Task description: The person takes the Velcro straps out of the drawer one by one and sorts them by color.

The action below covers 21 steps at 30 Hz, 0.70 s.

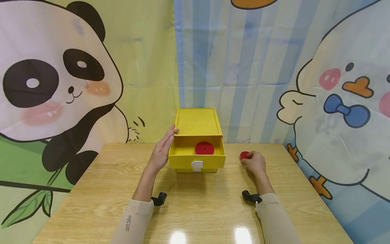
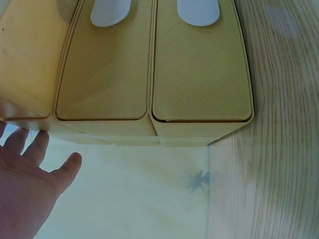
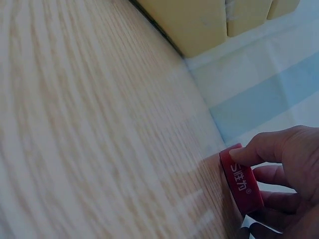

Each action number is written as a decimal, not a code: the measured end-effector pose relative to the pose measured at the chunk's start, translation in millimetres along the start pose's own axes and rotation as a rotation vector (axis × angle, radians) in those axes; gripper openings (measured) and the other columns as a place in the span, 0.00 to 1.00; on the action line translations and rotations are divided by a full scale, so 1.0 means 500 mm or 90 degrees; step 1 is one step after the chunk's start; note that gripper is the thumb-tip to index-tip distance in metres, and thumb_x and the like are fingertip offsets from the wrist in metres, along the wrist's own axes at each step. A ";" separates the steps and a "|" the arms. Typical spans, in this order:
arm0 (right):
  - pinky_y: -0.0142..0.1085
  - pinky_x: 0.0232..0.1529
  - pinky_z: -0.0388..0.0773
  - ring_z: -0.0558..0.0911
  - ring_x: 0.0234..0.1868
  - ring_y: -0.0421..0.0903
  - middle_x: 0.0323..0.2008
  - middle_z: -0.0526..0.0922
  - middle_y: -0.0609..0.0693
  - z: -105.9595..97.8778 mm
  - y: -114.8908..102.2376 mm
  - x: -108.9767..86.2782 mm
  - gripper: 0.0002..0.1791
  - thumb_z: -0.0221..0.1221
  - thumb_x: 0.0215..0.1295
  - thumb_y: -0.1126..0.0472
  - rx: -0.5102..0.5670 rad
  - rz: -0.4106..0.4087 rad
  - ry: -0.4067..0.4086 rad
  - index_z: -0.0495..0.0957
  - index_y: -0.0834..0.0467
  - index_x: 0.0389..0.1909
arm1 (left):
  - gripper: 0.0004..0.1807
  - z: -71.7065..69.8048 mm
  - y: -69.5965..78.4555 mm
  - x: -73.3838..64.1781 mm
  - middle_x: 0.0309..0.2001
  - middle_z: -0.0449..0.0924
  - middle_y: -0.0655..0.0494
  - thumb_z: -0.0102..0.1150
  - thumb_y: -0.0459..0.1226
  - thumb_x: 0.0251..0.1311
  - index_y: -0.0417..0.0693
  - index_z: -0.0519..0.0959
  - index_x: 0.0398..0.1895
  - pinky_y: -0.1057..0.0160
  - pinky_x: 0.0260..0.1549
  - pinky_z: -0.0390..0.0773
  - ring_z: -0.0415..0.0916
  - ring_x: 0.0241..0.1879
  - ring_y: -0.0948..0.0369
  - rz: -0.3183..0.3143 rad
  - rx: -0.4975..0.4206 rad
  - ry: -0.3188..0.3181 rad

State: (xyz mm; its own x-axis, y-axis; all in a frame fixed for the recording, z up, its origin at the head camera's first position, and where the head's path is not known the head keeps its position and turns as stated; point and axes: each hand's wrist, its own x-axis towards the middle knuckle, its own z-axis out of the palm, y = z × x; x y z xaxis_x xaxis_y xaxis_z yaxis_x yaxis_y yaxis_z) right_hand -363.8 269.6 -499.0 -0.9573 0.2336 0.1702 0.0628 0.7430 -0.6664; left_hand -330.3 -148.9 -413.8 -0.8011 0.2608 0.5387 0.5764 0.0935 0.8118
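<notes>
A yellow drawer cabinet stands at the back, its top drawer pulled out. Inside that drawer lies a large red disc with a small centre hole. My left hand rests its straight fingers along the cabinet's upper left edge, thumb apart in the left wrist view. To the right of the cabinet, my right hand pinches a smaller red disc between thumb and fingers, low at the tabletop. White characters are printed on that disc's side.
Two closed lower drawers with white handles show in the left wrist view. A wooden table carries everything. Cartoon-printed cloth hangs close behind the table and on both sides. Black wrist-worn devices sit at both sleeves.
</notes>
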 end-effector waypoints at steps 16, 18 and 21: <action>0.66 0.68 0.62 0.71 0.66 0.67 0.66 0.75 0.66 -0.025 -0.028 0.005 0.32 0.67 0.68 0.44 -0.007 -0.026 0.033 0.77 0.61 0.63 | 0.24 0.001 -0.002 -0.002 0.85 0.46 0.50 0.34 0.45 0.86 0.49 0.70 0.75 0.50 0.82 0.46 0.42 0.84 0.63 0.006 -0.002 0.002; 0.66 0.70 0.62 0.70 0.70 0.67 0.69 0.73 0.66 -0.033 -0.040 0.005 0.32 0.66 0.70 0.45 0.016 -0.046 0.040 0.76 0.61 0.65 | 0.24 0.001 -0.002 -0.002 0.85 0.46 0.51 0.34 0.45 0.86 0.50 0.70 0.75 0.50 0.82 0.46 0.42 0.84 0.63 0.006 -0.002 0.003; 0.65 0.70 0.66 0.69 0.71 0.67 0.71 0.72 0.65 -0.046 -0.065 0.003 0.31 0.66 0.71 0.45 0.054 -0.075 0.055 0.75 0.61 0.66 | 0.24 0.001 -0.002 -0.001 0.85 0.47 0.54 0.34 0.45 0.86 0.50 0.70 0.75 0.50 0.82 0.45 0.42 0.84 0.63 0.004 -0.001 0.003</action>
State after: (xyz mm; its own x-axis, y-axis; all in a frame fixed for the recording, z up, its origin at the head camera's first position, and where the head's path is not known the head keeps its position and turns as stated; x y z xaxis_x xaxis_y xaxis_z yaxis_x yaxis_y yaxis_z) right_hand -360.8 260.1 -460.5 -0.9283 0.2037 0.3109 -0.0766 0.7137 -0.6962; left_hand -330.4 -148.8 -415.1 -0.7979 0.2574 0.5451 0.5814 0.0896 0.8087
